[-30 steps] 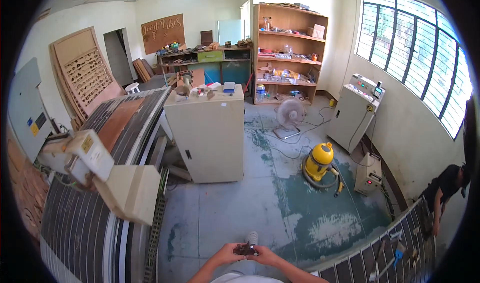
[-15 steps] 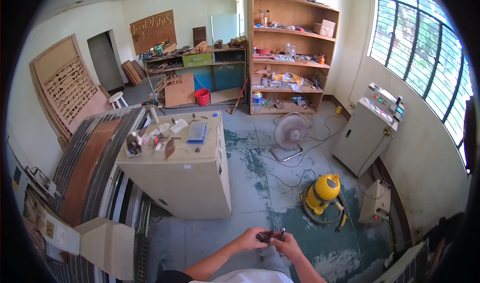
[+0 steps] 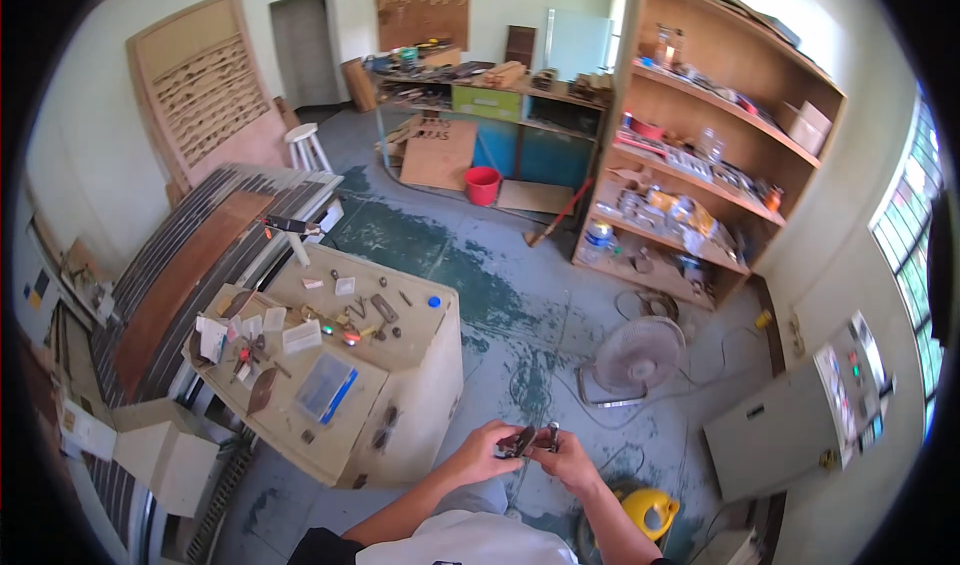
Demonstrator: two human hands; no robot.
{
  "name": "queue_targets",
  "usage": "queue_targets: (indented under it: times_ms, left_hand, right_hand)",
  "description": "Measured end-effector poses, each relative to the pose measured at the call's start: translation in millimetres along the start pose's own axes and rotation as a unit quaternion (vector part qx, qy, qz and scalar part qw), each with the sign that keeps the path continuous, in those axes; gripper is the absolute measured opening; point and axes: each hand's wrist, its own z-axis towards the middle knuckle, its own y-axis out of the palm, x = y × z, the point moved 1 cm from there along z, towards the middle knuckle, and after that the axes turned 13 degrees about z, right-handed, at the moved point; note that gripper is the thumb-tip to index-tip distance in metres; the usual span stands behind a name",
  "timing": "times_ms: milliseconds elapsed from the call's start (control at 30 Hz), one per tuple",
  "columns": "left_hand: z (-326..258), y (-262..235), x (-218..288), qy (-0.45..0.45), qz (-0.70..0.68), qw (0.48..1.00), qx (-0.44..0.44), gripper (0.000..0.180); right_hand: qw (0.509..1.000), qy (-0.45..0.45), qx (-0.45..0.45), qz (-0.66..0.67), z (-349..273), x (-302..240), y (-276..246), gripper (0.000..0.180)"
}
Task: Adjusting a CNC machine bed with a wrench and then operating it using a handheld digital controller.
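Observation:
In front of my body, my left hand (image 3: 484, 453) is closed on a small dark object (image 3: 521, 441), flat-looking and too small to name. Close against it, my right hand (image 3: 567, 462) pinches a small silver metal piece (image 3: 553, 432). Whether the two pieces are joined cannot be told, as my fingers cover much of them. Ahead and to the left stands a beige cabinet (image 3: 405, 405). Its top bears a blue-edged clear plastic case (image 3: 326, 389), small white trays (image 3: 301, 338), a brown flat piece (image 3: 262, 390) and several small metal parts.
A striped machine bed (image 3: 185, 280) lies left of the cabinet. To the right are a standing fan (image 3: 638, 355), a yellow vacuum cleaner (image 3: 650, 513) partly behind my right arm, and a grey control cabinet (image 3: 775, 435). Cables trail over the floor. Wooden shelves (image 3: 715, 95) stand behind.
The view has turned left and tilted, so the cabinet and its small parts appear nearer and the vacuum cleaner lower. My hands remain together, still gripping the small pieces.

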Motion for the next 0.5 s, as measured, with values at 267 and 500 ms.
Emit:
queue_targets:
  times_ms: [267,500]
  left_hand:
    - [157.9,-45.6,-79.1,-0.119,-0.133,0.969,0.173,0.051]
    - [313.8,-132.6,-110.4,-0.15,-0.062,0.97,0.181,0.052]
  right_hand:
    - [0.988,0.019,-0.151,-0.036,225.7,-79.3,-46.0,0.019]
    - [0.96,0.168,-0.221,-0.026,404.2,-173.8,-69.5,0.018]
